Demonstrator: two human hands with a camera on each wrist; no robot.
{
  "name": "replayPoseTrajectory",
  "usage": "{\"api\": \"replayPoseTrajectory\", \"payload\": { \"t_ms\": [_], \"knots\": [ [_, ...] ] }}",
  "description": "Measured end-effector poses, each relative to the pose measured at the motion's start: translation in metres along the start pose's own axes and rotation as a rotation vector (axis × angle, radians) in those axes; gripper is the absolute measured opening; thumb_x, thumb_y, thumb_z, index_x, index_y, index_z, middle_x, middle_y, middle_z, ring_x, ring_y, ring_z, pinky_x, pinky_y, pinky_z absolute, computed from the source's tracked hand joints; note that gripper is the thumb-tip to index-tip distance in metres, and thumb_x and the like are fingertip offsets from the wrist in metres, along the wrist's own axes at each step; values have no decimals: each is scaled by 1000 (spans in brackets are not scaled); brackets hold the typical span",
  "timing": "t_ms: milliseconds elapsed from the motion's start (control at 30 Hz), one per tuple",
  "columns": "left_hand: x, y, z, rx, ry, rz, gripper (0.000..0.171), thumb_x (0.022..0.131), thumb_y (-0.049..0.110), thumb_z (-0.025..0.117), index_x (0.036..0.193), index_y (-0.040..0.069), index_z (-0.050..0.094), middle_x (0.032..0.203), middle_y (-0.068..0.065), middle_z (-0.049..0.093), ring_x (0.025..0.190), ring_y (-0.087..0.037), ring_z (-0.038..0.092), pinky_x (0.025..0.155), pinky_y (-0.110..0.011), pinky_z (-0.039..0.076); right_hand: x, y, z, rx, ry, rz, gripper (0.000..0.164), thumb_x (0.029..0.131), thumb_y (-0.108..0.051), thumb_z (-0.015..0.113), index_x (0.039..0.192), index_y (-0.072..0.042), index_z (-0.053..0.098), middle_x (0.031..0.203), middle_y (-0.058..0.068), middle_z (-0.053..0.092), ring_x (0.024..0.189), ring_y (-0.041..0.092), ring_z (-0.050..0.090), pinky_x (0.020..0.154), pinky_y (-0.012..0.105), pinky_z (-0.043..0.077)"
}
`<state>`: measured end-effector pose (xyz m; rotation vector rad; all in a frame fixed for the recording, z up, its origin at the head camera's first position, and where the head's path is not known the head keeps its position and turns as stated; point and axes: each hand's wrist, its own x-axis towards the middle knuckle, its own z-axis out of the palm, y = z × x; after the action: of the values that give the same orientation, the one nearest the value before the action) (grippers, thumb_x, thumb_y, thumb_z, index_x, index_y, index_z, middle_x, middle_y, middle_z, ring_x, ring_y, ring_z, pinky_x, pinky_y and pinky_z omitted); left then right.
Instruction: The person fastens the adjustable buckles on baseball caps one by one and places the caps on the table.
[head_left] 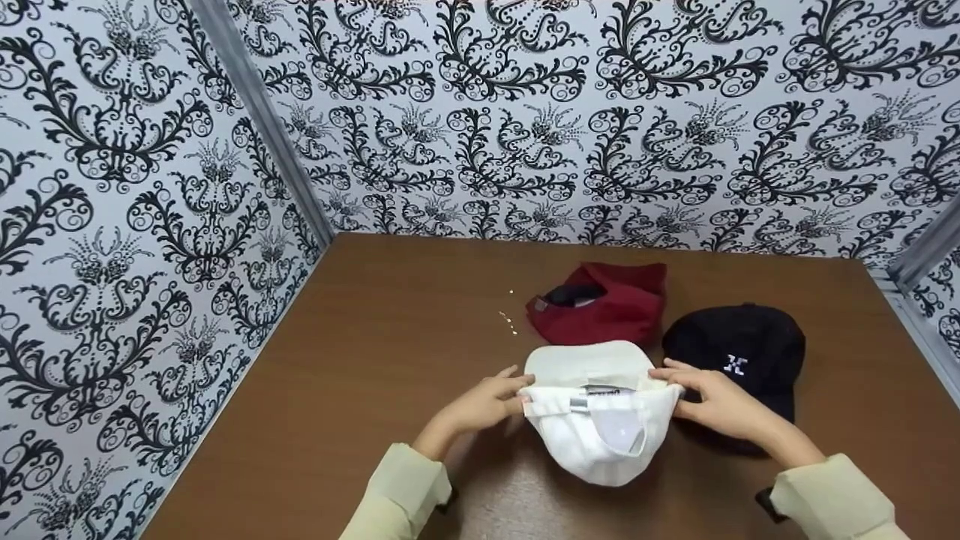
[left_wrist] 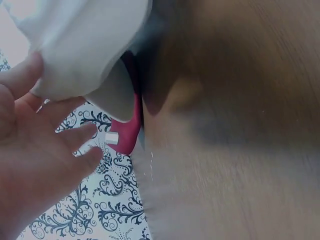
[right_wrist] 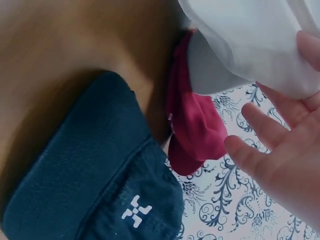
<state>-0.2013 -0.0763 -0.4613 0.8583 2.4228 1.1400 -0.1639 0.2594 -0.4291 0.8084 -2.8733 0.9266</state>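
Observation:
A white baseball cap (head_left: 600,427) is held between both hands above the front of the table, its brim pointing away and its back strap with a metal buckle facing up. My left hand (head_left: 484,405) pinches the cap's left edge between thumb and fingers; in the left wrist view the other fingers of that hand (left_wrist: 50,145) are spread. On the opposite edge my right hand (head_left: 712,401) pinches the cap in the same way. A black cap (head_left: 750,345) with a small white logo lies just beyond the right hand. Behind the white brim lies a red cap (head_left: 622,311).
The brown wooden table (head_left: 360,337) runs back to walls (head_left: 510,135) covered in black-and-white scroll pattern. Several small bright specks (head_left: 508,322) show on the table left of the red cap. Grey metal strips edge the wall corners.

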Motion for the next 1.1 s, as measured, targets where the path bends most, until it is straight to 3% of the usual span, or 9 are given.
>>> {"api": "replayPoseTrajectory", "payload": {
  "t_ms": [100,200,267,367,500,700,867,1100],
  "knots": [
    [1,1,-1,-108,49,27,32,89,19,48,116,4,57,127,-10,51,129,-30,30,104,-42,25,0,-1,-6,52,5,8,33,79,-18,62,110,-5,61,116,14,58,113,36,47,90,13,33],
    [0,4,-2,-207,102,51,25,88,11,49,107,1,60,118,-12,56,116,-21,45,96,-31,36,-1,-3,-10,113,13,20,34,80,-15,62,110,-2,60,114,18,59,110,18,52,87,13,36],
    [-1,11,-4,-272,137,75,20,87,6,49,100,-4,60,108,-15,59,100,-14,51,85,-25,41,-1,-4,-12,184,16,22,32,80,-14,61,110,-1,60,111,15,60,104,5,52,83,12,38],
    [-5,26,-9,-343,194,107,14,86,1,48,89,-10,56,85,-11,57,79,-5,46,72,-19,39,0,-4,-13,291,33,-4,23,82,-9,59,103,-1,61,101,0,63,94,-5,51,79,12,40],
    [-6,41,-15,-430,257,139,13,86,-2,45,81,-14,48,75,1,46,72,-3,42,68,-20,35,0,-5,-16,432,34,-16,12,85,-6,54,94,-2,60,91,-15,60,85,-2,54,73,15,43],
    [1,36,-13,-594,316,161,16,89,0,43,85,-16,46,74,3,45,71,-5,43,66,-21,37,0,-8,-18,590,9,-19,15,87,-2,48,98,3,58,90,-12,62,80,1,56,71,19,46],
    [5,30,-8,-652,348,152,20,90,4,44,85,-15,45,71,5,45,69,-5,43,65,-21,38,0,-9,-17,665,-13,-21,15,88,-2,46,96,4,57,87,-10,62,78,2,56,71,20,45],
    [7,32,-4,-705,410,77,24,91,8,43,96,-14,48,73,7,50,69,-3,47,66,-21,39,-1,-5,-9,752,-75,70,16,90,-5,43,90,-8,59,78,-10,63,71,4,59,63,28,50]
  ]
}}
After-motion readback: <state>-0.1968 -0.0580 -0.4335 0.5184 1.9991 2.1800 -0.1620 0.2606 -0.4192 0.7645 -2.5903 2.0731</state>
